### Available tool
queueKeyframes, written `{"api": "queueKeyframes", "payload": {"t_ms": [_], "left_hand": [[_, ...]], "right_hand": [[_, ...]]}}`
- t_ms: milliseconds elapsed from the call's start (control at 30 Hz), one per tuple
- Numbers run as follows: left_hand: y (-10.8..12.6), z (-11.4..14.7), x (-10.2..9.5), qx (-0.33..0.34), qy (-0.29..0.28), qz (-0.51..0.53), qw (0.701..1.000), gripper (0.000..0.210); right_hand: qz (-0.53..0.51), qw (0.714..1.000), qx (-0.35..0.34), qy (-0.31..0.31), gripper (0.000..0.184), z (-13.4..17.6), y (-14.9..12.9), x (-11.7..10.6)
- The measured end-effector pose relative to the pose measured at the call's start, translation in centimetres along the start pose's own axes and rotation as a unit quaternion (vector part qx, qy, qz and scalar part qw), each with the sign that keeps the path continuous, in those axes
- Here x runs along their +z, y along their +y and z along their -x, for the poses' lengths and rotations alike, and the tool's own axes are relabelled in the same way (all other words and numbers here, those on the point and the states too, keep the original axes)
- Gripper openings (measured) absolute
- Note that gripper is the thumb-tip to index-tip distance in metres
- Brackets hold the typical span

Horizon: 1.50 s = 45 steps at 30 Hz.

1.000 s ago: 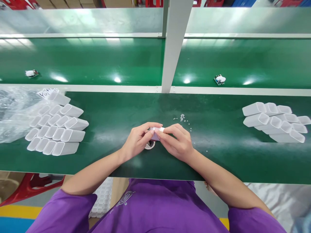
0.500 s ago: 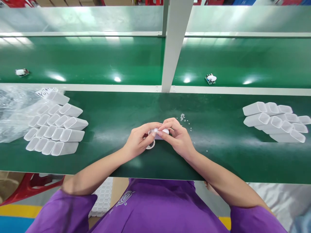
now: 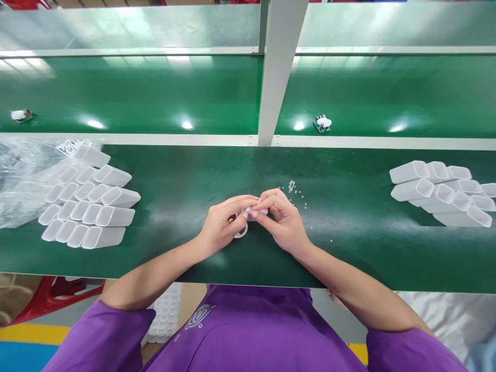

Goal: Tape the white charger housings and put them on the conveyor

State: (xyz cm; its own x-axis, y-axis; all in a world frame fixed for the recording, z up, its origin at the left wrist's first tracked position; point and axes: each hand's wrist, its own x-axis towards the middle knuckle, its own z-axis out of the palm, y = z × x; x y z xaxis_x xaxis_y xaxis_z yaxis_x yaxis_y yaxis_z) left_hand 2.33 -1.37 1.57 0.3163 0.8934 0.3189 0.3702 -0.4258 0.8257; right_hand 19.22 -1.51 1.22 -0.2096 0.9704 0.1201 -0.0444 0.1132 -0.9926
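Note:
My left hand [image 3: 221, 223] and my right hand [image 3: 285, 221] meet at the middle of the green bench, fingertips pinched together. Between them is a small white part [image 3: 264, 211], mostly covered by the fingers, so its exact kind does not show. Both hands are closed on it. Just under my left fingertips a white ring [image 3: 242, 233] shows, partly hidden by the hand. Tiny clear pieces [image 3: 292, 186] lie scattered on the bench beyond my right hand.
White rectangular tubes [image 3: 110, 216] are stacked at the left beside a clear plastic bag [image 3: 23, 181]. More white tubes [image 3: 413, 189] lie at the right. Behind a metal rail, small circuit boards with white domes [image 3: 323, 123] sit on a green belt [image 3: 174, 98]. A grey post [image 3: 277, 77] rises mid-bench.
The circuit boards on the back belt have shifted left. My hands stay in place, with slight finger movement around the small white part, which is now more covered.

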Motion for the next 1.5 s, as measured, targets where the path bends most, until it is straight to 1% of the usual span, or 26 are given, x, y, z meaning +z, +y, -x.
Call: {"api": "queueKeyframes", "payload": {"t_ms": [100, 200, 233, 300, 333, 367, 400, 467, 533, 567, 600, 667, 767, 800, 833, 867, 900, 933, 967, 1000, 1033, 1067, 1167, 1267, 1433, 1500], "left_hand": [[0.0, -0.2, 0.0, -0.022, -0.005, 0.006, 1.0, 0.025], [-0.3, -0.8, -0.4, -0.081, -0.013, 0.038, 0.996, 0.026], [-0.5, -1.1, -0.6, -0.108, -0.005, 0.059, 0.992, 0.027], [-1.0, -1.6, -1.1, -0.155, 0.035, 0.106, 0.982, 0.03], [-1.2, -1.9, -1.4, -0.17, 0.059, 0.124, 0.976, 0.031], [-1.4, -2.0, -1.7, -0.178, 0.08, 0.135, 0.971, 0.033], [-1.5, -2.1, -1.9, -0.182, 0.095, 0.139, 0.969, 0.034], [-1.5, -2.2, -2.2, -0.182, 0.108, 0.136, 0.968, 0.033], [-1.3, -2.2, -2.3, -0.176, 0.106, 0.136, 0.969, 0.032], [-1.3, -2.1, -2.2, -0.173, 0.105, 0.138, 0.969, 0.032], [-1.2, -2.1, -2.2, -0.17, 0.104, 0.141, 0.97, 0.032], [-1.2, -2.1, -2.2, -0.17, 0.101, 0.15, 0.969, 0.032], [-1.0, -2.2, -2.2, -0.179, 0.085, 0.16, 0.967, 0.032], [-1.0, -2.2, -2.2, -0.181, 0.076, 0.157, 0.968, 0.031], [-0.9, -2.3, -2.2, -0.182, 0.068, 0.149, 0.97, 0.03], [-0.8, -2.3, -2.2, -0.181, 0.058, 0.137, 0.972, 0.029], [-0.6, -2.3, -2.2, -0.178, 0.046, 0.126, 0.975, 0.028], [-0.5, -2.2, -2.1, -0.174, 0.029, 0.118, 0.977, 0.028], [-0.4, -2.1, -2.0, -0.171, 0.009, 0.114, 0.979, 0.027], [-0.4, -2.0, -1.8, -0.168, -0.015, 0.113, 0.979, 0.028], [-0.3, -1.8, -1.7, -0.165, -0.039, 0.113, 0.979, 0.028], [-0.2, -1.7, -1.5, -0.163, -0.064, 0.112, 0.978, 0.028], [-0.1, -1.2, -1.1, -0.147, -0.109, 0.099, 0.978, 0.026], [0.0, -1.0, -0.9, -0.129, -0.12, 0.091, 0.98, 0.026], [0.3, -0.9, -1.2, -0.147, -0.135, 0.073, 0.977, 0.029], [0.6, -1.0, -1.5, -0.161, -0.142, 0.066, 0.974, 0.035]], "right_hand": [[0.012, 1.0, -0.008, 0.002, 0.008, -0.1, 0.1, 0.0], [0.051, 0.998, -0.029, 0.01, 0.007, -0.6, 0.0, -0.4], [0.08, 0.996, -0.038, 0.025, 0.009, -0.8, -0.1, -0.7], [0.167, 0.984, -0.054, 0.045, 0.009, -1.0, -0.2, -1.1], [0.222, 0.972, -0.061, 0.038, 0.008, -1.0, -0.1, -1.2], [0.281, 0.957, -0.07, 0.016, 0.011, -0.9, -0.1, -1.2], [0.339, 0.937, -0.08, -0.019, 0.015, -0.8, 0.0, -0.9], [0.439, 0.888, -0.105, -0.092, 0.026, -0.2, 0.3, -0.1], [0.502, 0.844, -0.128, -0.138, 0.039, 0.5, 0.8, 1.0], [0.517, 0.832, -0.133, -0.153, 0.041, 0.7, 1.0, 1.5], [0.519, 0.828, -0.134, -0.164, 0.04, 1.0, 1.2, 1.9], [0.49, 0.842, -0.132, -0.183, 0.032, 1.2, 1.5, 2.3], [0.387, 0.884, -0.136, -0.224, 0.013, 1.2, 1.3, 2.0], [0.345, 0.899, -0.137, -0.232, 0.009, 1.0, 1.0, 1.6], [0.303, 0.916, -0.136, -0.226, 0.009, 0.9, 0.5, 1.1], [0.264, 0.934, -0.131, -0.202, 0.013, 0.7, 0.0, 0.6], [0.233, 0.951, -0.125, -0.163, 0.017, 0.6, -0.5, 0.1], [0.214, 0.963, -0.118, -0.115, 0.021, 0.4, -1.0, -0.4], [0.21, 0.969, -0.111, -0.067, 0.024, 0.2, -1.5, -0.9], [0.215, 0.97, -0.107, -0.031, 0.026, 0.0, -1.8, -1.3], [0.226, 0.968, -0.106, -0.011, 0.027, -0.2, -2.0, -1.6], [0.241, 0.965, -0.107, -0.007, 0.026, -0.3, -2.1, -1.8], [0.273, 0.953, -0.119, -0.05, 0.025, -0.5, -1.7, -1.8], [0.283, 0.946, -0.137, -0.08, 0.026, -0.5, -1.1, -1.5], [0.276, 0.946, -0.154, -0.077, 0.024, -0.5, -0.6, -1.3], [0.266, 0.949, -0.154, -0.074, 0.024, -0.6, -0.6, -1.4]]}}
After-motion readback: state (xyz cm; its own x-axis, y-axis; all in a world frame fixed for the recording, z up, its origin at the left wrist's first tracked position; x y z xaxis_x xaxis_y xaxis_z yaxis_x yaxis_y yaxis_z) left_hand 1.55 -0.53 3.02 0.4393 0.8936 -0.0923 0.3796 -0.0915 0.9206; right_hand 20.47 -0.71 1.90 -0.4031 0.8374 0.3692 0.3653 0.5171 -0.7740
